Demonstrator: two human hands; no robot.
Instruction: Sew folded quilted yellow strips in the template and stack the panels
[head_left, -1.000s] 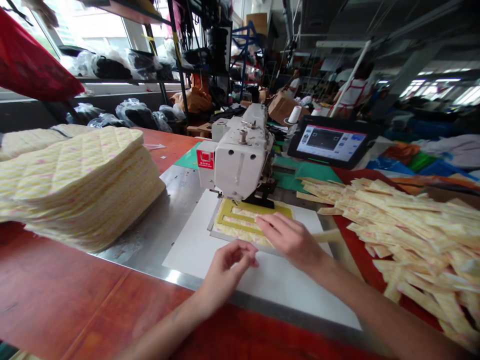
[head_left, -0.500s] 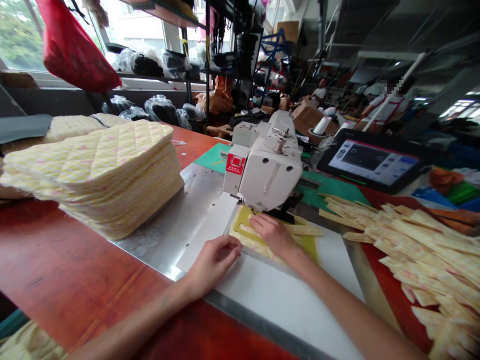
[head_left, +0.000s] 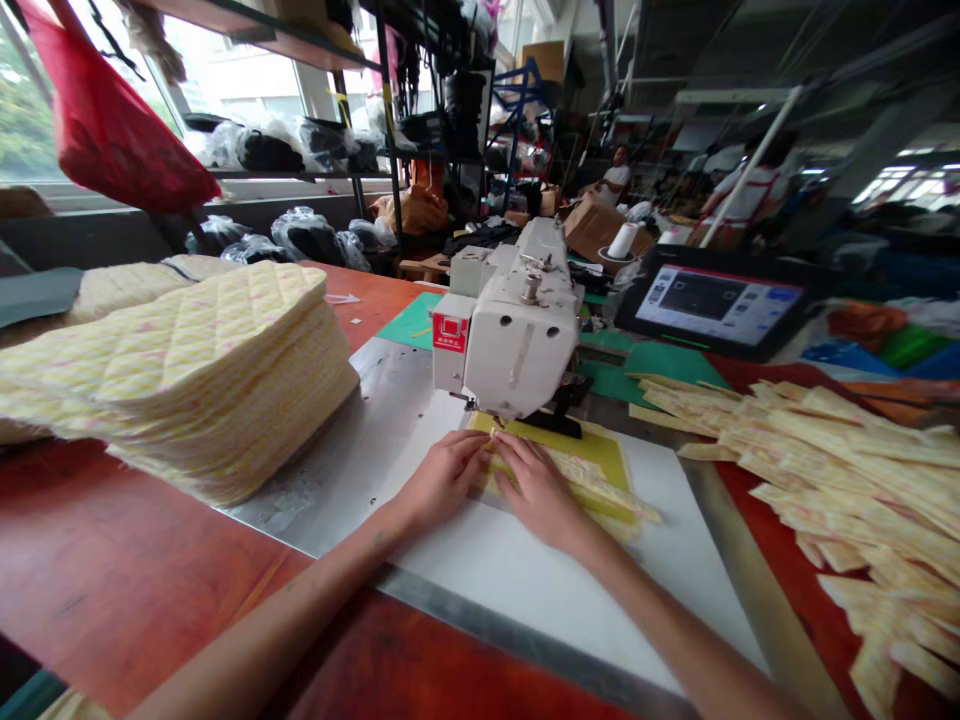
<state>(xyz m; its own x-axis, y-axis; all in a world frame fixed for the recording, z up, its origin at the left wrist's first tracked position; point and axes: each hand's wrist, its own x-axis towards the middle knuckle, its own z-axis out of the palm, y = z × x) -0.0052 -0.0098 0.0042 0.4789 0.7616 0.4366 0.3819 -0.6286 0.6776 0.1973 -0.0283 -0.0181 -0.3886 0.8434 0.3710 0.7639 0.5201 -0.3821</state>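
A white sewing machine [head_left: 517,335] stands over a yellow-green template [head_left: 600,450] on a white plate [head_left: 555,570]. A yellow patterned fabric strip [head_left: 600,480] lies across the template. My left hand [head_left: 442,478] and my right hand [head_left: 534,488] rest side by side on the template's near left corner, just in front of the needle. The fingers of both hands lie flat, pressing the strip and template down. Neither hand grips anything that I can make out.
A tall stack of yellow quilted pieces [head_left: 187,370] sits at the left on the red table [head_left: 112,560]. Several loose fabric strips [head_left: 832,450] are heaped at the right. A control screen [head_left: 716,305] stands behind. Other people work in the background.
My left hand has moved forward from the white plate onto the template beside my right hand. A fabric strip now lies diagonally across the template. The camera has shifted slightly.
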